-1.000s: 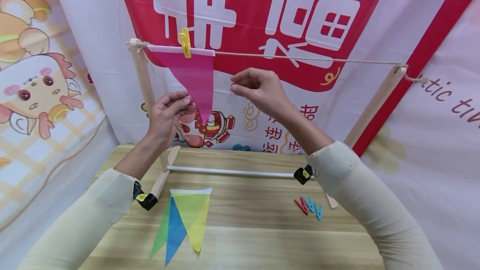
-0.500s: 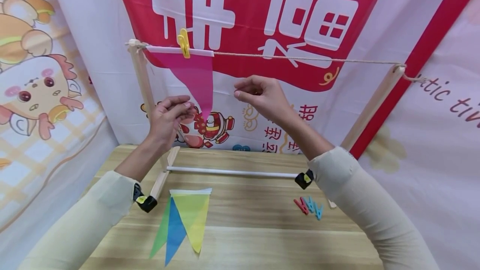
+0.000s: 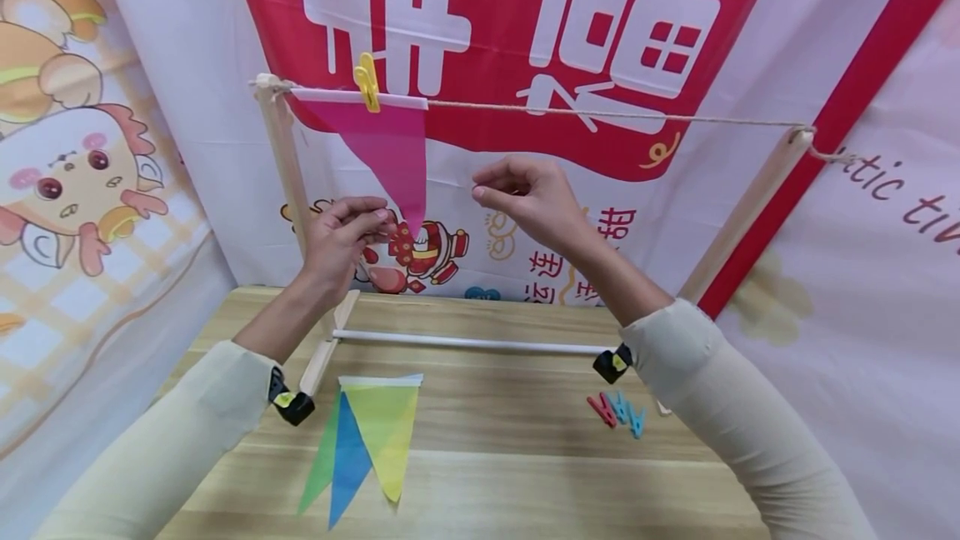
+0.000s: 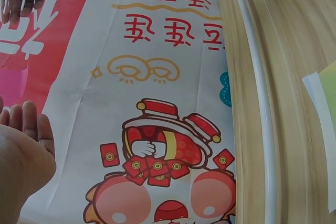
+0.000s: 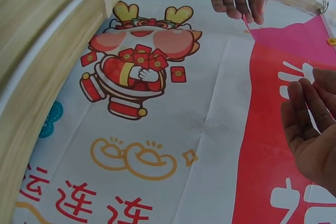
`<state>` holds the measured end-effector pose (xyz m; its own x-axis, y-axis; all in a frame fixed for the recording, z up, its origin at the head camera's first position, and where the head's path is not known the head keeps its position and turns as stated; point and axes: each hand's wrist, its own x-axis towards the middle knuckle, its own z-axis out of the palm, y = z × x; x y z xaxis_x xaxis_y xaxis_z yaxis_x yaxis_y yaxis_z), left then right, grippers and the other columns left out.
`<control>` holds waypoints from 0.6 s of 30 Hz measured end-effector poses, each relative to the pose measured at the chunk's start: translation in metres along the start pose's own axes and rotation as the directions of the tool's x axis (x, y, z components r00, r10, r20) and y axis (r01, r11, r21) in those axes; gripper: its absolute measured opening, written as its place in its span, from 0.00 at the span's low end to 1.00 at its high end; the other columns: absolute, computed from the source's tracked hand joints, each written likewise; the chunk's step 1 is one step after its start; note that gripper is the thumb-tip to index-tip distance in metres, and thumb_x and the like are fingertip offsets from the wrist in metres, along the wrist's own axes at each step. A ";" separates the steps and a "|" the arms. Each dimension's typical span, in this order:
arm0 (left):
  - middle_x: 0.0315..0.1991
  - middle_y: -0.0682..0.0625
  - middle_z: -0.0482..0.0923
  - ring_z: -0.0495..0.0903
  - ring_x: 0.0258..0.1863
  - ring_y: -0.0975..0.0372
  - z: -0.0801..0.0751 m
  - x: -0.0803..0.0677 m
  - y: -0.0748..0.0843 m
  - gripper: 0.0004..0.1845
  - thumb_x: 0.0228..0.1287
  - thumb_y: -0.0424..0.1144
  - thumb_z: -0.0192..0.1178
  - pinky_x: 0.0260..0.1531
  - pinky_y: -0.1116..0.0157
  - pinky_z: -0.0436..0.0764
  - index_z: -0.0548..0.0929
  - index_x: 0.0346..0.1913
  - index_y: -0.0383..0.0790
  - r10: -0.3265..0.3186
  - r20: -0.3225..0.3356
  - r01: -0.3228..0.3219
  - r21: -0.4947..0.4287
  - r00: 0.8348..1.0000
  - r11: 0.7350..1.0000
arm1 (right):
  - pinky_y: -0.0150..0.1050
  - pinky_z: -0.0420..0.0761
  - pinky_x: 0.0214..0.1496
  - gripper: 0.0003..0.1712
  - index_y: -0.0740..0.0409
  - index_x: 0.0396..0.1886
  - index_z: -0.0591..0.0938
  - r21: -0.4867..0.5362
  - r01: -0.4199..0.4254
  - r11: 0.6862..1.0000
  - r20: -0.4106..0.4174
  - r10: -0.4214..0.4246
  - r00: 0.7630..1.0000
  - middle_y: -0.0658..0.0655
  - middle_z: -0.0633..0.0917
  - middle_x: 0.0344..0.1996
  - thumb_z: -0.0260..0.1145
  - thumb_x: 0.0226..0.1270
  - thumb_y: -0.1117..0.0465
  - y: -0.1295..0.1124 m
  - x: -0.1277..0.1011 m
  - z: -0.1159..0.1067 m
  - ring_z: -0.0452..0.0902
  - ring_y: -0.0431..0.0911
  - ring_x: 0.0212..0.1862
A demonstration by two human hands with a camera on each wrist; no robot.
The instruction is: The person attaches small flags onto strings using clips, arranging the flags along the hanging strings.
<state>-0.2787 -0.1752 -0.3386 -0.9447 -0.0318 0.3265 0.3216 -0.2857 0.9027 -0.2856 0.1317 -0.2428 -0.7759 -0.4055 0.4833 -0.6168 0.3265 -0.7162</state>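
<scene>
Pink and pegged by a yellow clip (image 3: pixel 367 82) to the twine (image 3: pixel 600 116), the pennant (image 3: pixel 386 152) hangs where it did a second ago, while both hands have sunk slightly below the twine. The left hand (image 3: pixel 341 240) pinches the pennant's lower tip, its grip clamped on the film; the right hand (image 3: pixel 528 194), just beside the pennant, holds nothing, fingertips drawn together. Three more pennants (image 3: pixel 363 444) lie on the worktop (image 3: pixel 510 473) beneath.
</scene>
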 end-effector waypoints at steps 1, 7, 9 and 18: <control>0.42 0.51 0.95 0.94 0.41 0.62 0.000 0.000 0.000 0.08 0.82 0.35 0.69 0.49 0.67 0.93 0.88 0.57 0.37 -0.002 -0.002 0.002 0.005 1.000 1.000 | 0.32 0.90 0.50 0.15 0.55 0.59 0.93 0.001 -0.008 1.000 0.002 0.008 1.000 0.57 0.96 0.50 0.77 0.80 0.55 0.001 -0.001 0.000 0.92 0.51 0.48; 0.41 0.50 0.94 0.94 0.39 0.62 0.003 0.000 -0.003 0.10 0.80 0.34 0.71 0.47 0.68 0.93 0.88 0.56 0.33 -0.004 -0.011 0.004 0.008 1.000 1.000 | 0.33 0.89 0.50 0.15 0.54 0.59 0.93 -0.009 -0.041 0.999 0.009 0.041 0.999 0.56 0.96 0.50 0.77 0.80 0.54 0.007 -0.005 -0.001 0.90 0.49 0.47; 0.40 0.50 0.94 0.94 0.38 0.62 0.004 0.000 -0.004 0.10 0.80 0.33 0.71 0.45 0.68 0.93 0.88 0.56 0.32 -0.001 -0.011 0.001 -0.001 1.000 1.000 | 0.34 0.89 0.50 0.15 0.54 0.59 0.93 -0.015 -0.041 0.999 0.007 0.041 0.999 0.56 0.96 0.50 0.77 0.80 0.54 0.009 -0.006 -0.002 0.90 0.48 0.47; 0.39 0.53 0.94 0.93 0.37 0.62 0.006 -0.001 -0.006 0.05 0.80 0.33 0.70 0.44 0.68 0.92 0.90 0.52 0.37 -0.013 -0.026 0.014 0.023 1.000 1.000 | 0.32 0.90 0.50 0.15 0.56 0.59 0.93 -0.017 -0.039 0.999 0.002 0.039 0.999 0.57 0.96 0.50 0.77 0.80 0.55 0.018 -0.013 -0.005 0.91 0.49 0.46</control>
<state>-0.2791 -0.1677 -0.3423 -0.9501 -0.0534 0.3073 0.3102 -0.2635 0.9134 -0.2869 0.1476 -0.2593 -0.7991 -0.3943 0.4538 -0.5882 0.3569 -0.7257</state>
